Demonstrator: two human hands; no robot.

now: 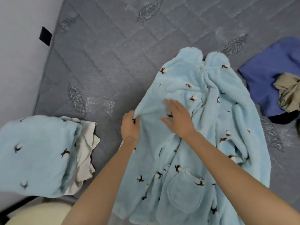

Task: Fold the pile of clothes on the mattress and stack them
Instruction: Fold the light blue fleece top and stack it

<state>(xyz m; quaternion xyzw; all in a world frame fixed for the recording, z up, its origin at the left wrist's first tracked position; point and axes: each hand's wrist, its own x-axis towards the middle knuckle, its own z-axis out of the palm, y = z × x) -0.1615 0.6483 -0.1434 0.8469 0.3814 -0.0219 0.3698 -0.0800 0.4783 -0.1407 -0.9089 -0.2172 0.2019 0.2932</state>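
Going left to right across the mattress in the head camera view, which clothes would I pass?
Folded fleece → white cloth → spread fleece robe → blue garment.

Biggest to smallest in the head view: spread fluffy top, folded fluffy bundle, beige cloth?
spread fluffy top
folded fluffy bundle
beige cloth
The beige cloth is partly cut off by the picture's edge.
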